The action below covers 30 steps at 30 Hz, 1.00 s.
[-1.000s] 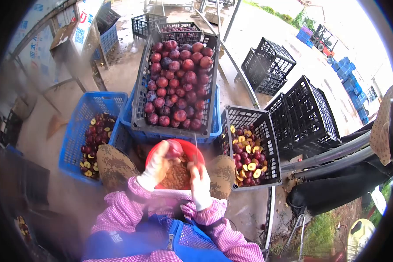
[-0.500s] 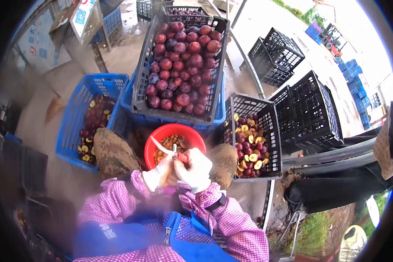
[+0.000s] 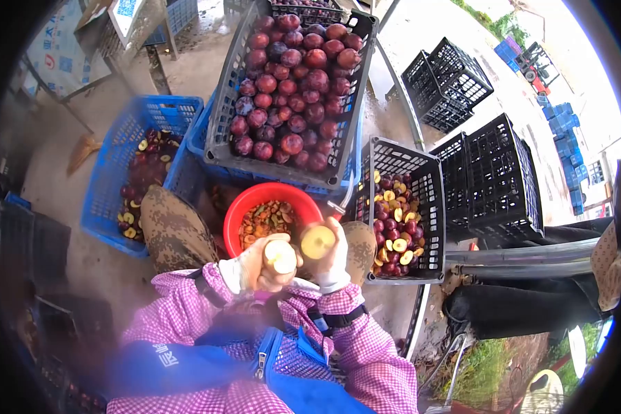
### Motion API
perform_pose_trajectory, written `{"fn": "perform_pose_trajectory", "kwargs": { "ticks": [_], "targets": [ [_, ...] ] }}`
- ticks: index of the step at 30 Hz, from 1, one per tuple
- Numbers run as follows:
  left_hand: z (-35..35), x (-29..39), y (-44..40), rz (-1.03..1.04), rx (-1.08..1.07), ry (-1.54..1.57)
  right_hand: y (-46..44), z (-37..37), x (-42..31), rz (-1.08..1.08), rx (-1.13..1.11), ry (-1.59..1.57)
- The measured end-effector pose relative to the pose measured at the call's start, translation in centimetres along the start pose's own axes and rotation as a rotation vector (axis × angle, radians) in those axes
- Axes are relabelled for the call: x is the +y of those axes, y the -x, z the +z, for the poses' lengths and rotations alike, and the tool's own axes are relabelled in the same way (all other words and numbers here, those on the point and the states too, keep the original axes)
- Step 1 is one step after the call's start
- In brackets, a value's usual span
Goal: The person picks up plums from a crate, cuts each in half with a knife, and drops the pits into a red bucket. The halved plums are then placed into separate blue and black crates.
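My left hand [image 3: 259, 265] is closed round a plum half [image 3: 280, 257], its pale cut face turned up. Just to its right, my right hand [image 3: 332, 257] holds another plum half [image 3: 317, 242] and a knife [image 3: 345, 196], whose curved blade points up and away. Both hands are over my lap, at the near edge of a red bowl [image 3: 236, 207] holding pits and orange scraps. Beyond the bowl, a black crate [image 3: 217, 148] full of whole plums rests on a blue crate.
Cut plums lie in a blue crate [image 3: 93, 207] at left and a black crate [image 3: 438, 228] at right. Stacked black crates [image 3: 493, 183] stand further right, beside metal rails [image 3: 517, 255] and a person's dark-clothed leg [image 3: 531, 309]. A forklift [image 3: 537, 69] is far off.
The hands came down from over the bowl, brought a plum together with the knife, and now stand apart with one half each. The knife blade has swung from left to upper right. The view has shifted.
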<state>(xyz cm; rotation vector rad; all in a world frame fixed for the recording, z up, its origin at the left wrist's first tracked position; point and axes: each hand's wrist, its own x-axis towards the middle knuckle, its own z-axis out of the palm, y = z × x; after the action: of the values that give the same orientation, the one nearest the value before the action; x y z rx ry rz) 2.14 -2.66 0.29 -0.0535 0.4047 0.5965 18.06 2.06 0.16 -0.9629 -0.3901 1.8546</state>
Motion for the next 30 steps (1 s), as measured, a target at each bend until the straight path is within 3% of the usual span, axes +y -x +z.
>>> {"fn": "perform_pose_trajectory", "kwargs": {
  "ticks": [1, 2, 5, 7, 9, 10, 11, 13, 15, 16, 17, 18, 19, 21, 22, 25, 27, 30],
  "targets": [
    [-0.4, 0.4, -0.2, 0.039, -0.025, -0.025, -0.6, 0.0, 0.3, 0.062, 0.16, -0.145],
    [-0.6, 0.6, -0.2, 0.08, 0.03, -0.034, -0.3, -0.2, -0.1, 0.147, 0.173, -0.154],
    [-2.4, 0.4, 0.0, 0.202, 0.143, 0.002, -1.3, -1.5, 0.8, 0.139, 0.309, -0.159],
    [-3.4, 0.0, 0.1, 0.28, 0.339, 0.164, -2.7, -1.7, 1.4, 0.115, 0.307, -0.212],
    [-5.3, -0.3, -0.6, 0.324, 0.352, 0.262, -2.6, 3.1, 1.2, -0.117, 0.19, 0.118],
    [-4.7, -0.5, -0.8, 0.349, 0.395, 0.23, -2.3, 6.3, 1.0, -0.255, -0.035, 0.244],
    [-6.0, -0.7, -2.3, 0.572, 0.412, 0.179, -1.5, 9.8, 0.5, -0.39, -0.255, 0.367],
    [-7.6, 0.1, -2.8, 0.739, 0.369, -0.033, 1.4, 15.7, -1.5, -0.291, -0.2, 0.302],
    [-5.8, 2.0, -3.3, 0.789, 0.245, -0.164, 3.1, 16.0, -2.0, -0.288, -0.207, 0.373],
    [-4.6, 2.9, -3.7, 0.836, 0.131, -0.272, 3.1, 14.7, -1.2, -0.556, -0.229, 0.586],
    [-2.9, 3.7, -4.2, 0.882, 0.014, -0.374, 4.3, 13.5, -1.5, -0.445, -0.222, 0.607],
    [-0.9, 4.4, -4.6, 0.925, -0.1, -0.473, 5.3, 12.5, -1.1, -0.669, -0.16, 0.568],
    [3.0, 5.4, -5.1, 0.895, -0.252, -0.75, 6.7, 11.5, -1.9, -0.653, -0.136, 0.481],
    [6.4, 6.7, -6.0, 0.886, 0.083, -1.168, 7.2, 7.5, -1.2, -0.553, 0.005, 0.359],
    [4.8, 8.6, -7.5, 0.839, 0.129, -0.845, 7.8, 5.9, -3.3, -0.259, -0.132, 0.07],
    [1.4, 15.3, -10.2, 0.968, 0.908, -1.48, 7.7, 2.6, -4.4, -0.325, 0.115, 0.403],
    [-0.5, 18.4, -10.9, 0.784, 1.246, -1.784, 6.8, 0.2, -3.7, -0.252, 0.178, 0.352],
    [-1.5, 20.4, -11.7, 0.478, 1.211, -1.856, 6.7, -0.3, -3.3, -0.138, 0.116, 0.345]
  ]
}}
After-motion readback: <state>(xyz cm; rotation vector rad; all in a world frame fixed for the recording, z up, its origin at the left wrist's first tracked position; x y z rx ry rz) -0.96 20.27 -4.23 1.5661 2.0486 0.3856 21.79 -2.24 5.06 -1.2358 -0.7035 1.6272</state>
